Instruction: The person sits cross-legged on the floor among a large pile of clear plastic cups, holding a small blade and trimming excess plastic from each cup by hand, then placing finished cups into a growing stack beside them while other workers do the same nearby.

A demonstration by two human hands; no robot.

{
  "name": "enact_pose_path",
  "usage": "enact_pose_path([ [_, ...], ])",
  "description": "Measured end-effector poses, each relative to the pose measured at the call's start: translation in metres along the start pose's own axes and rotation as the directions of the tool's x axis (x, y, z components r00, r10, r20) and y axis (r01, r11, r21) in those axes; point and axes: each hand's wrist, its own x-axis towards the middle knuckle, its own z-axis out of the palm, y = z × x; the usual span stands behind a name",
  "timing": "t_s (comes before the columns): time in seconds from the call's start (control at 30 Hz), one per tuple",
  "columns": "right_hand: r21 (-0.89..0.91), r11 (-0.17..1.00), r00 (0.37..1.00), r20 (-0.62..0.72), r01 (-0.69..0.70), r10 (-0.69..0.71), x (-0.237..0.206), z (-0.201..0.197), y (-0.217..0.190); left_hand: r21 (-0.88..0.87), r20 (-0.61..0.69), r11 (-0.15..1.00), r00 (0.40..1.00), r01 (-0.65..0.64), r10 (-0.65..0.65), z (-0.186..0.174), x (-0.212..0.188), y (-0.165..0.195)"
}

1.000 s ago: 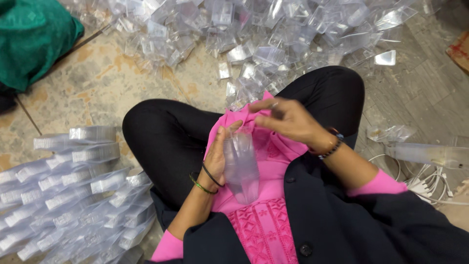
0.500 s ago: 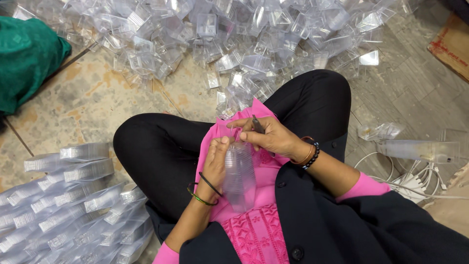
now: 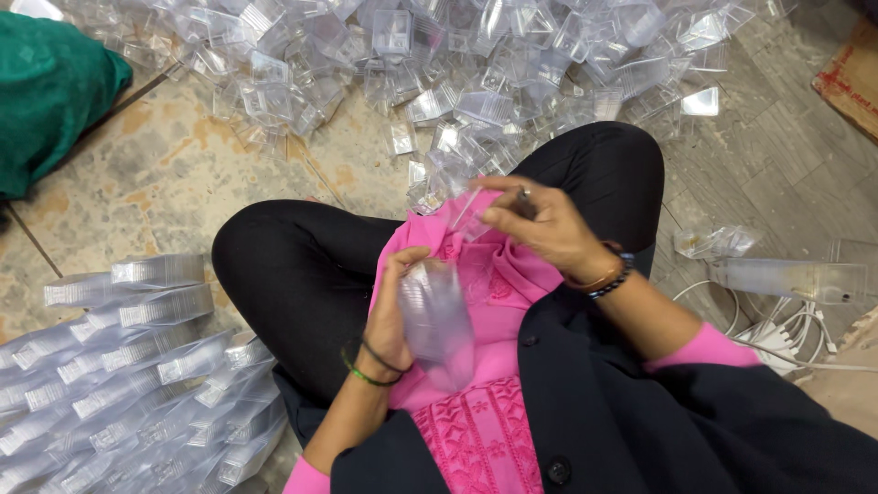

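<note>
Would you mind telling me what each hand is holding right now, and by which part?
The left hand grips a stack of clear plastic cups around its side. The right hand pinches a single clear cup by its edge with the fingertips.

Bright, even light falls from above, casting only soft shadows. Glints of glare dot the heap of clear plastic cups. Both hands show slight motion blur.

Stone floor bears loose clear cups and stacked cups.
</note>
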Motion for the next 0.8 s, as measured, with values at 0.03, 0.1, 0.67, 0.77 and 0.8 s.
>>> enact_pose_path([
  [0.03, -0.168, 0.981, 0.995, 0.009, 0.096, -0.096, -0.001, -0.009, 0.002, -0.073, 0.062, 0.997, 0.998, 0.003, 0.002, 0.0, -0.006, 0.002],
  [0.1, -0.444, 0.869, 0.976, 0.076, 0.218, -0.206, -0.006, -0.015, 0.011, -0.212, 0.189, 0.977, 0.982, 0.027, 0.014, -0.002, -0.015, 0.002],
  [0.67, -0.809, 0.576, 0.98, 0.002, 0.117, -0.197, 0.108, 0.009, 0.07, -0.375, 0.111, 0.921, 0.992, 0.105, -0.067, -0.038, 0.002, -0.024],
  [0.77, -0.787, 0.609, 0.994, 0.062, 0.104, -0.089, 0.149, 0.033, 0.108, -0.33, 0.114, 0.935, 0.989, 0.129, -0.096, -0.035, 0.008, -0.022],
  [0.8, -0.81, 0.579, 0.995, 0.097, 0.091, -0.021, 0.155, 0.038, 0.12, -0.311, 0.087, 0.94, 0.989, 0.139, -0.117, -0.035, 0.009, -0.022],
])
